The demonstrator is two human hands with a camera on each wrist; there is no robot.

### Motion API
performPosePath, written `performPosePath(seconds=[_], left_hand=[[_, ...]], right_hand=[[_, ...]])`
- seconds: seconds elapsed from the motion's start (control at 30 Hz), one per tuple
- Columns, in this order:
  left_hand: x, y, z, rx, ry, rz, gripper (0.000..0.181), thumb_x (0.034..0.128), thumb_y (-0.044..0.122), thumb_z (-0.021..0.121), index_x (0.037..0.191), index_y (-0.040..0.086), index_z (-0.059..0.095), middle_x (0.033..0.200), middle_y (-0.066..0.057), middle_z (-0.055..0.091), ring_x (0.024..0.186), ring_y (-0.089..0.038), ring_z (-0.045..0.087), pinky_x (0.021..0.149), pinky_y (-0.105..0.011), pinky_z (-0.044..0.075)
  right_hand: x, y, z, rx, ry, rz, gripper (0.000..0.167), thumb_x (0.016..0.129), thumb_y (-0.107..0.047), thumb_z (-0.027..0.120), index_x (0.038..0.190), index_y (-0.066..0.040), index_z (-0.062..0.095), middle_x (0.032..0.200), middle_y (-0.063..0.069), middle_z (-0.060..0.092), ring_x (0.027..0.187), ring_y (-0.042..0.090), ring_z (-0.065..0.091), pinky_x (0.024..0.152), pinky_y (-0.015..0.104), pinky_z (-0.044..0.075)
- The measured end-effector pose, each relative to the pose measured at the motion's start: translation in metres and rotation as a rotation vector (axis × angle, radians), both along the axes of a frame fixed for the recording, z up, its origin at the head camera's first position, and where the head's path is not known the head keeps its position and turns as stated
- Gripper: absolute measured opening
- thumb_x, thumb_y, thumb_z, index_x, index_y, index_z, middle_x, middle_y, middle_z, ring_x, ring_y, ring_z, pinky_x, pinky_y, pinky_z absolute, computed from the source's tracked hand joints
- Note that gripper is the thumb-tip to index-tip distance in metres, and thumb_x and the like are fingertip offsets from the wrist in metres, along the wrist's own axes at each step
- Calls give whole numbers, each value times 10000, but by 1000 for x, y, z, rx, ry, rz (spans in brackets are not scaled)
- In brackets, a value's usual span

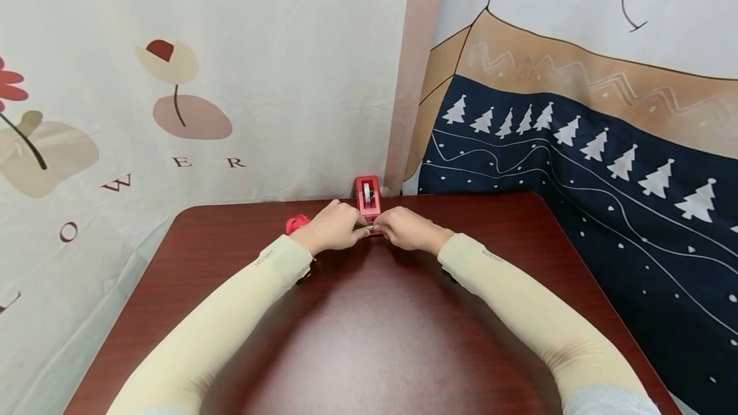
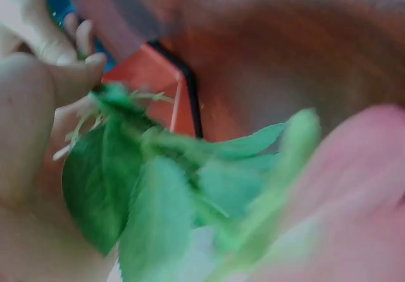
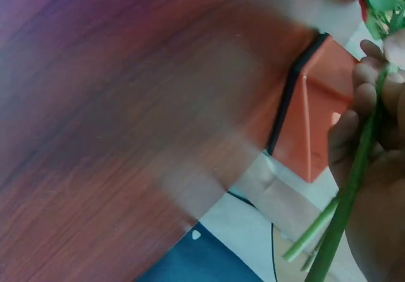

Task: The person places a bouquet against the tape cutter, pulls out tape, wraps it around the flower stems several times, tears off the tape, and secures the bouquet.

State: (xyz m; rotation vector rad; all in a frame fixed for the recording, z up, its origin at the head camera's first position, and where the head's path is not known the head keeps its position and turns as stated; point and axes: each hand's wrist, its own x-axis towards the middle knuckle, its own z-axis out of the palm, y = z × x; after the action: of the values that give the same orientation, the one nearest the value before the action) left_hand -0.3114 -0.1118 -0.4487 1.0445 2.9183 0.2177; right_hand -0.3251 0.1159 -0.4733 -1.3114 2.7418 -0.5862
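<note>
Red and pink flowers (image 1: 297, 223) with green leaves (image 2: 158, 212) lie across both hands, their blooms on the left. My left hand (image 1: 334, 226) pinches the green stems between thumb and fingers just below the leaves. On the right, my right hand (image 1: 406, 229) grips the same stems (image 3: 354, 181), whose cut ends stick out past the palm. Both hands meet right in front of a red tape dispenser (image 1: 369, 211) with a roll of tape (image 1: 366, 193) in it. The hands hide its near end, and whether tape touches the stems cannot be seen.
The dark red-brown wooden table (image 1: 369, 332) ends just behind the dispenser. A pale printed curtain (image 1: 300, 114) hangs along the back, and a dark blue one (image 1: 576, 210) with white trees hangs at the right side.
</note>
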Motion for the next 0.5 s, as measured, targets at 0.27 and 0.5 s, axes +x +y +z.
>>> performPosePath(seconds=[0.27,0.5], left_hand=[[-12,-5,6,50,-324,0,406,1162,327,567,846,133,732,653,77,555,649,-104,535,754,-316,492],[-16,-4,6,91,-335,-15,286,1142,247,616,1013,79,807,718,69,595,684,-89,553,745,-278,493]], right_hand=[[5,2,-9,9,75,-34,178,1113,-134,648,1187,-113,808,1094,20,803,945,137,711,970,370,629],[2,1,-10,-25,13,-69,181,1116,-162,646,1138,-122,821,1020,0,787,875,106,673,885,338,618]])
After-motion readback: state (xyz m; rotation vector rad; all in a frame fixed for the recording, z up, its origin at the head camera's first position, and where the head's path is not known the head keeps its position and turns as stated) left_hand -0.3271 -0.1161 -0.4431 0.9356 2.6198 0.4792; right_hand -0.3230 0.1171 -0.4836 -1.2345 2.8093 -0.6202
